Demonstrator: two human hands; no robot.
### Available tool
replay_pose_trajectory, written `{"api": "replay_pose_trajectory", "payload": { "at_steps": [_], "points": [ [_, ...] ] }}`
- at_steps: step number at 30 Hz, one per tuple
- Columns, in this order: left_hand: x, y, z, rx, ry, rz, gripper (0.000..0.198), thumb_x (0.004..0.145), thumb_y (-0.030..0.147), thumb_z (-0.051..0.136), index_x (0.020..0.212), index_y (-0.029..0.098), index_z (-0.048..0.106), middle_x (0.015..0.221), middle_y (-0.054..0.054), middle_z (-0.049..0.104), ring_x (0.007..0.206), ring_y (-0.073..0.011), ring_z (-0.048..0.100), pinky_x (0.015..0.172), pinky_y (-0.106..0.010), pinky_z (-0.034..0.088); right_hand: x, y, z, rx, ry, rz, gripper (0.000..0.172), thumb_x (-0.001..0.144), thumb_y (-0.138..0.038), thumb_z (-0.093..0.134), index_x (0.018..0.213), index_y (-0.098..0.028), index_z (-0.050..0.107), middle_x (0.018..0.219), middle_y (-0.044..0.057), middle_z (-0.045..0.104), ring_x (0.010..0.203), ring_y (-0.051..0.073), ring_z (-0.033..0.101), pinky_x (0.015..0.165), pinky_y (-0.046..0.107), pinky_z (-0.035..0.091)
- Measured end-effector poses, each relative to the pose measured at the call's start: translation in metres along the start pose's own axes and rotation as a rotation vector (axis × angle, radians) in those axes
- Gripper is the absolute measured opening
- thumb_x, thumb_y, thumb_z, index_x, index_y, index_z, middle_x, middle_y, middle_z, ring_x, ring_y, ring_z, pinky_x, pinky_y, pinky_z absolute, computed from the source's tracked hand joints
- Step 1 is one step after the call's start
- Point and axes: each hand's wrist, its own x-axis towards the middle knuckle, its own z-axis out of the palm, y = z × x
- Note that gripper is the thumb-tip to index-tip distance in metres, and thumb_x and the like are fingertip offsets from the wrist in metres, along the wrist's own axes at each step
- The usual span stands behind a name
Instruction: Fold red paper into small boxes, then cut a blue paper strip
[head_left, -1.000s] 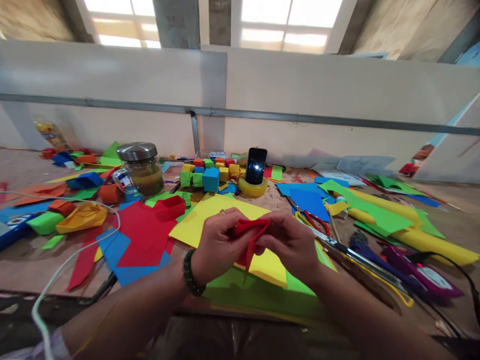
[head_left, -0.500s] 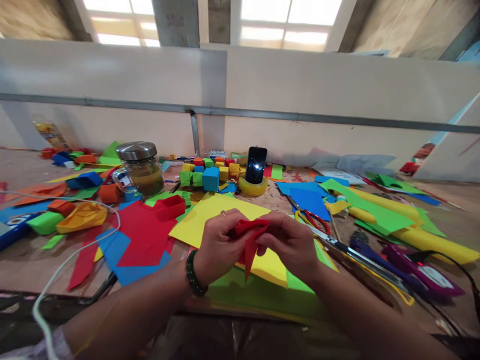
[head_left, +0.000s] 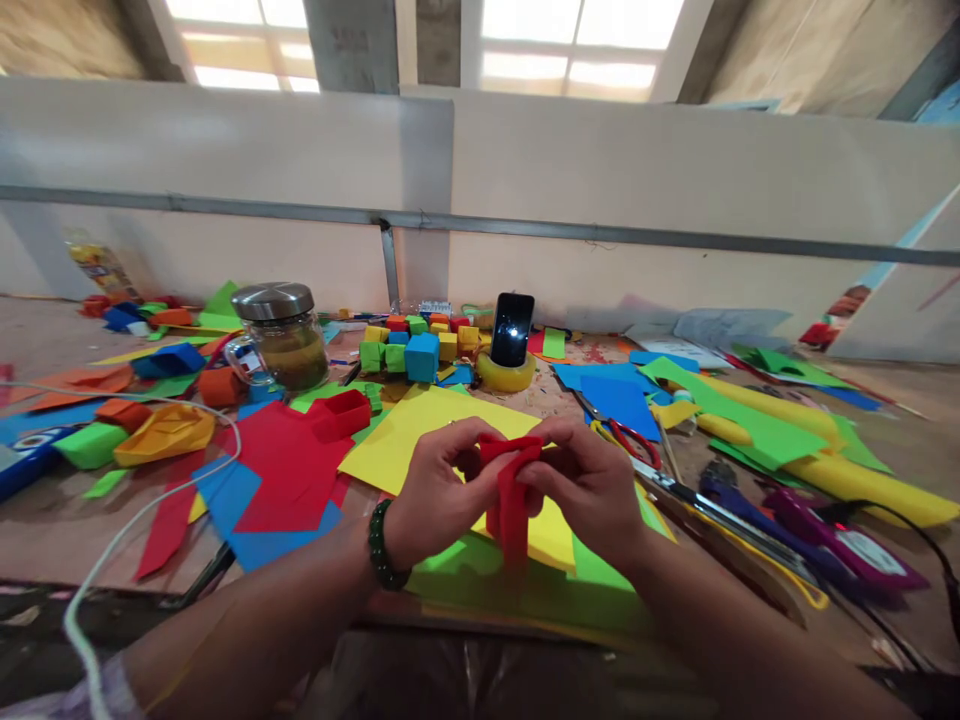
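Observation:
Both hands pinch a folded piece of red paper (head_left: pixel 513 500) above the front of the table. My left hand (head_left: pixel 442 490), with a dark green bead bracelet at the wrist, grips its left side. My right hand (head_left: pixel 589 485) has its thumb and fingers closed on the right side. A flap of the paper hangs down between the hands; some of the folds are hidden by my fingers. Beneath lie a yellow sheet (head_left: pixel 409 430) and a green sheet (head_left: pixel 465 585). To the left rests a flat red sheet (head_left: pixel 281 470).
Several small paper cubes (head_left: pixel 422 357) stand at the back beside a phone (head_left: pixel 513 330) propped on a tape roll (head_left: pixel 506 373). A lidded glass mug (head_left: pixel 289 345) is left of them. Scissors (head_left: pixel 630 440), a box cutter (head_left: pixel 697 495) and a purple device (head_left: pixel 844 540) lie on the right. A pale cable (head_left: pixel 142 520) crosses the left.
The red paper has turned between my fingers, and its hanging flap now shows broader and farther right. My hands have shifted only slightly. Everything on the table stays in place.

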Motion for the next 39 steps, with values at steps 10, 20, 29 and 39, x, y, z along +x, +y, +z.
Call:
{"api": "replay_pose_trajectory", "payload": {
  "at_steps": [10, 20, 29, 39],
  "points": [
    [0.0000, -0.0022, -0.0025, 0.164, 0.035, 0.160, 0.006, 0.079, 0.019, 0.068, 0.076, 0.013, 0.068, 0.070, -0.003, 0.063, 0.057, -0.0089, 0.053, 0.049, -0.017, 0.041, 0.0021, 0.0036, -0.0064, -0.150, 0.032, -0.116, 0.017, 0.079, -0.032, 0.074, 0.083, -0.019, 0.064, 0.066, -0.002, 0.061, 0.047, 0.009, 0.058, 0.042, 0.020, 0.049],
    [0.0013, 0.0010, -0.0032, 0.274, 0.137, 0.303, 0.010, 0.079, 0.014, 0.068, 0.069, 0.014, 0.068, 0.062, 0.001, 0.051, 0.057, -0.0073, 0.047, 0.047, -0.015, 0.038, 0.0014, 0.0082, -0.0082, -0.216, 0.020, -0.177, 0.017, 0.080, -0.030, 0.073, 0.094, -0.021, 0.068, 0.081, 0.002, 0.064, 0.061, 0.012, 0.062, 0.054, 0.025, 0.055],
    [0.0019, 0.0024, -0.0036, 0.278, 0.106, 0.245, 0.017, 0.077, 0.019, 0.071, 0.063, 0.013, 0.063, 0.057, 0.001, 0.052, 0.052, -0.0066, 0.043, 0.046, -0.017, 0.034, 0.0021, 0.0094, -0.0081, -0.160, -0.011, -0.164, 0.017, 0.080, -0.032, 0.074, 0.091, -0.020, 0.068, 0.079, 0.002, 0.064, 0.060, 0.013, 0.064, 0.053, 0.025, 0.057],
    [0.0038, -0.0003, -0.0045, 0.275, 0.111, 0.195, 0.012, 0.079, 0.016, 0.067, 0.068, 0.015, 0.066, 0.066, -0.001, 0.056, 0.060, -0.0091, 0.049, 0.051, -0.019, 0.038, 0.0004, 0.0094, -0.0035, -0.183, -0.039, -0.146, 0.027, 0.081, -0.035, 0.073, 0.102, -0.021, 0.065, 0.081, 0.002, 0.070, 0.063, 0.014, 0.069, 0.061, 0.027, 0.062]
  ]
}}
